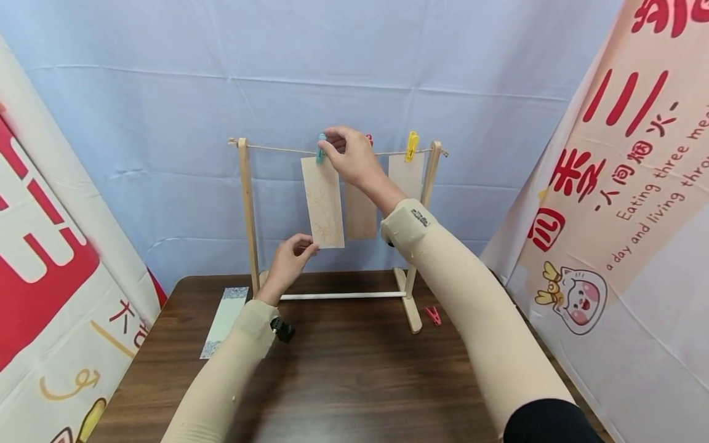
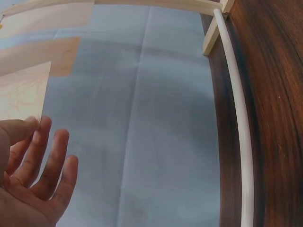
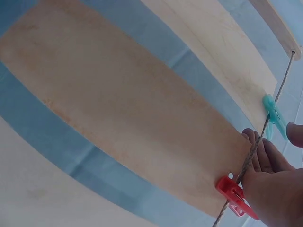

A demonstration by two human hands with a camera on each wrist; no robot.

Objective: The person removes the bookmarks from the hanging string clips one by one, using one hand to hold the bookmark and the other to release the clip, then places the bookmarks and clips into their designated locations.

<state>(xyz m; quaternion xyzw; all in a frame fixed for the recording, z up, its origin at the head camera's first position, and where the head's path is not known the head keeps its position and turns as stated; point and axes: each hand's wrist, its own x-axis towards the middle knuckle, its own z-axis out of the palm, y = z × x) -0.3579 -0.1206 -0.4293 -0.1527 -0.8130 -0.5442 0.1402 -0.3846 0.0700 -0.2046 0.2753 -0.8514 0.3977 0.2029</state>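
From a thin rope point(image 1: 277, 148) hangs a pale card point(image 1: 325, 209) with a faint bamboo-like drawing, clipped by a teal clothespin point(image 1: 320, 151). My left hand point(image 1: 288, 261) pinches the card's lower left corner between thumb and index finger, the other fingers spread in the left wrist view. Up at the clothespin is my right hand point(image 1: 354, 159). In the right wrist view its thumb and fingers lie on either side of the teal clothespin point(image 3: 272, 116), with room between them. A plain brown card point(image 3: 128, 104) hangs beside it from a red clothespin point(image 3: 232, 191).
A wooden frame point(image 1: 247, 209) with a white crossbar point(image 1: 343, 295) carries the rope. A third card point(image 1: 407, 178) hangs at right from a yellow clothespin point(image 1: 412, 147). On the dark table point(image 1: 354, 381) lie a pale green card point(image 1: 224, 320) with blue patterned ends and a pink clothespin point(image 1: 433, 315).
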